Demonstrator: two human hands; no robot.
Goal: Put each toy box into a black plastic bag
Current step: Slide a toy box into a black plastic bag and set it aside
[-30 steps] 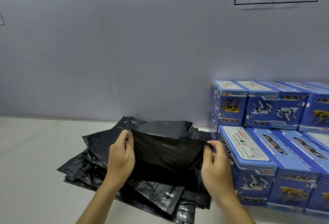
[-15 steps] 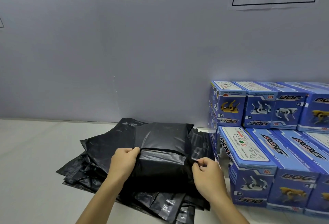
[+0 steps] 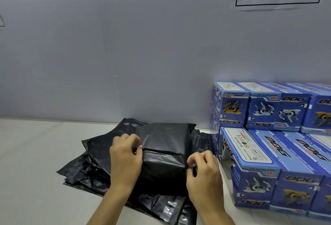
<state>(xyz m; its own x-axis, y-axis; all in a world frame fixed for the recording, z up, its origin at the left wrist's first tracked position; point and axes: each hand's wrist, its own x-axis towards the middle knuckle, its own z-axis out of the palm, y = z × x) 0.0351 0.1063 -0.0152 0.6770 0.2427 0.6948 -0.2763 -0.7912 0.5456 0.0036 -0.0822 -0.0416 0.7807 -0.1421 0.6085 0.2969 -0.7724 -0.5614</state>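
Lying on the pile of flat black bags (image 3: 100,155), a filled black bag (image 3: 163,155) with a box-shaped bulk inside is being closed, its flap folded down over the near end. The left hand (image 3: 125,158) is curled over the left edge of that bag, the plastic pinched at its corner; the right hand (image 3: 202,169) pinches the plastic at the bag's right edge, so each grip is narrow and closed on the bag. Whether the flap is sealed cannot be told.

One box appears to be bagged, judged from the bulk. To the right of the filled bag, stacked toy boxes (image 3: 268,153) are left unbagged on the desk (image 3: 32,171); at least eight can be counted, and more may be cut off at the frame edge. Most of the task is therefore judged to be left.

Against the earlier pictures, the mouth that was held stretched open between the two hands has been brought down and folded flat, and the hands have been drawn closer to the bag's sides.
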